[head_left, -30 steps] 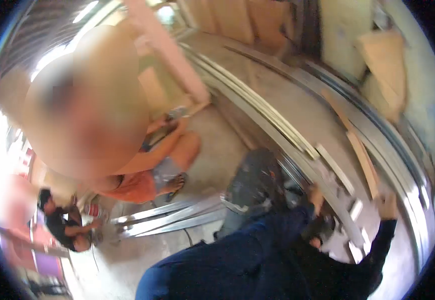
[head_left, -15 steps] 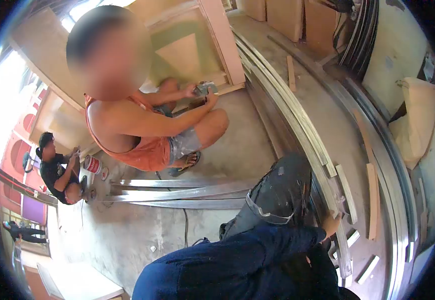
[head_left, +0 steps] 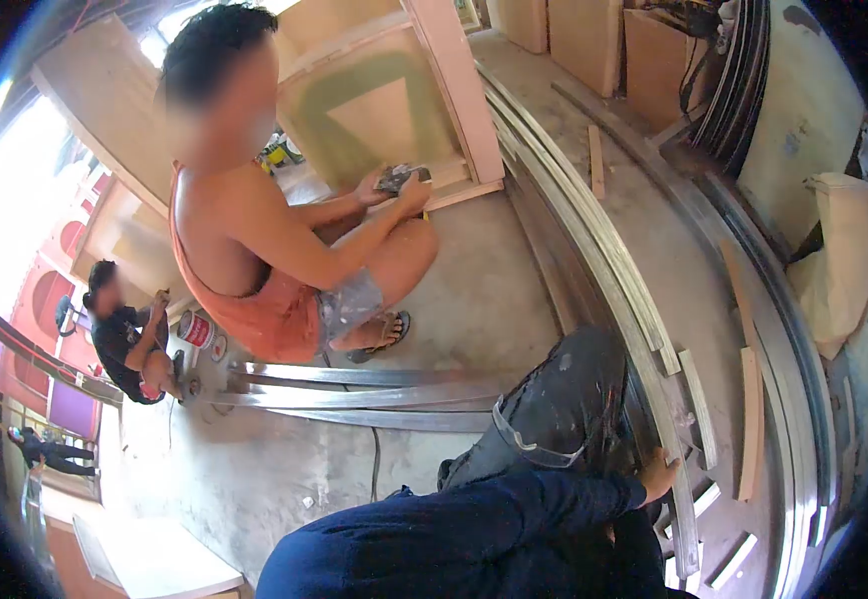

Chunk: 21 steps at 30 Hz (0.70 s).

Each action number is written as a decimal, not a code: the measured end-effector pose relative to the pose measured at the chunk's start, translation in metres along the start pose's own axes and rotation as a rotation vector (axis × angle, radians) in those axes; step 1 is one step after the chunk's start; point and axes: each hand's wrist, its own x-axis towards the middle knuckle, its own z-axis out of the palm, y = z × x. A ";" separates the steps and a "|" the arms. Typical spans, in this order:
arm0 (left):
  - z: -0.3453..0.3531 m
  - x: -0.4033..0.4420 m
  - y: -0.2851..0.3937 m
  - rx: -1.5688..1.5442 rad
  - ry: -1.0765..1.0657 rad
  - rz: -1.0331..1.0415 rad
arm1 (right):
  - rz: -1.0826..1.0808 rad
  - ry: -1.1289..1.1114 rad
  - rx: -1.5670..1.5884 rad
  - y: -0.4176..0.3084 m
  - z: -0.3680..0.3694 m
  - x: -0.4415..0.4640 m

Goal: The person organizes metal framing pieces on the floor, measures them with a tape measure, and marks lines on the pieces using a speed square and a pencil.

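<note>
My left hand (head_left: 658, 473), at the end of a dark blue sleeve, curls its fingers on the edge of a long pale bar (head_left: 665, 414). Whether the bar is wood or metal tube, I cannot tell. Clear safety glasses (head_left: 534, 446) lie across my raised knee, over dark, paint-stained trousers (head_left: 578, 374). Short cut pieces (head_left: 733, 561) are scattered on the floor past the hand. My right hand is out of sight, hidden behind the sleeve or beyond the frame.
A co-worker in an orange top (head_left: 264, 309) squats close by, both hands on a small dark object (head_left: 401, 180). Shiny metal tubes (head_left: 354, 394) lie across the concrete floor. Behind stands a wooden cabinet frame (head_left: 454, 100). Another person (head_left: 129, 334) crouches beside a paint bucket (head_left: 194, 327).
The view has shifted, so most things sit slightly lower. The co-worker in orange has turned the head and holds the small object differently. My left hand stays at the bar.
</note>
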 end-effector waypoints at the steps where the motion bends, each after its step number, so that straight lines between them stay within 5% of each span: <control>1: -0.002 0.000 0.000 -0.043 -0.055 -0.024 | 0.000 0.005 0.000 -0.001 0.000 0.001; 3: 0.011 0.004 -0.011 -0.088 -0.114 -0.051 | 0.000 0.011 0.001 -0.003 0.002 0.002; 5: 0.053 0.019 -0.054 -0.166 0.134 0.115 | 0.000 0.012 0.003 -0.003 0.005 0.003; 9: 0.049 0.024 -0.062 -0.123 0.030 0.080 | -0.012 0.032 0.010 -0.005 0.014 0.003; 11: 0.049 0.016 -0.058 -0.089 0.211 0.177 | -0.030 0.042 0.009 -0.004 0.022 0.002; 12: 0.004 0.000 -0.016 0.040 -0.048 0.034 | -0.037 0.046 0.006 -0.003 0.028 0.001; 15: 0.024 0.004 -0.035 -0.056 -0.004 -0.006 | -0.058 0.080 -0.007 -0.014 0.033 0.003; 18: -0.024 -0.006 0.002 0.073 -0.264 -0.081 | -0.051 0.093 -0.018 -0.029 0.038 0.001; 21: -0.019 0.006 -0.001 -0.476 -0.168 -0.216 | -0.006 0.074 0.002 -0.043 0.037 -0.001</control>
